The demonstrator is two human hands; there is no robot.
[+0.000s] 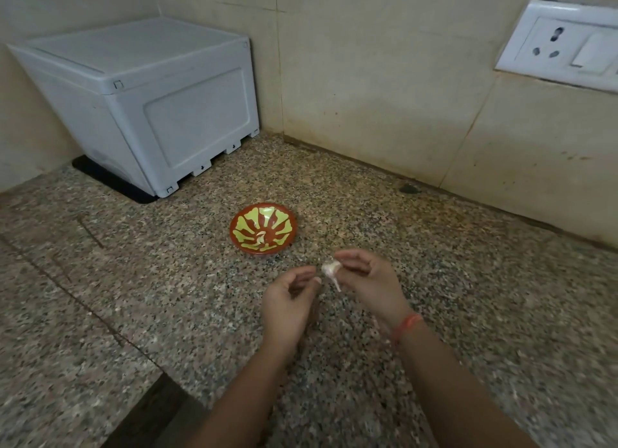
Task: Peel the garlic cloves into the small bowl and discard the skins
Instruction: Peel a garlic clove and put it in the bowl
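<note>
Pinching a garlic clove (329, 268), the right hand (368, 282) is hovering above the desk (133, 280). The left hand (289, 302) is curling loosely beside it, empty, near the small bowl (234, 233).

Speckled granite counter (468, 280), beige tiled wall (384, 96), white socket plate (565, 44), grey box (150, 103).

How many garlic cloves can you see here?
2: one pale clove lies in the small red-and-yellow bowl; one white papery clove is pinched by the right hand. Others may be hidden.

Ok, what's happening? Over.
Right hand pinches small white garlic clove. Left hand curled beside it. Round red-and-green bowl holds one pale clove. Nothing blocks it.
</note>
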